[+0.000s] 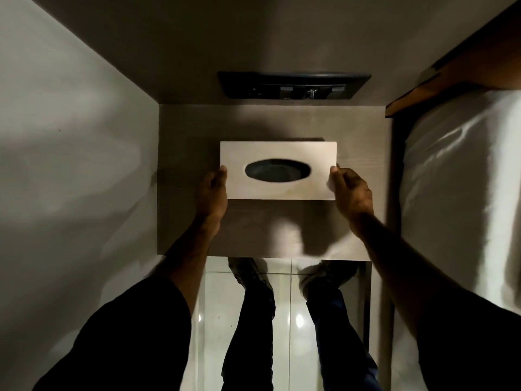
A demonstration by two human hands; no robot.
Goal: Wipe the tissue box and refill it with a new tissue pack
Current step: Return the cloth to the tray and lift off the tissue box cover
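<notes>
1. At centre left of the frame, the left hand (212, 193) is pressed to the short end of the tissue box (277, 190); its grip is closed on that end.
2. The tissue box is held at mid-frame over the tabletop (180, 221), its oval opening dark, no tissue seen; whether it rests there cannot be told.
3. At centre right, the right hand (351, 193) is closed on the opposite end.
4. With only the ends pinched, the box could be tipped or dropped; no cloth or new pack is seen.

Grey wood-grain bedside table (180, 131) — tissue box (277, 153) seemingly resting on it.
</notes>
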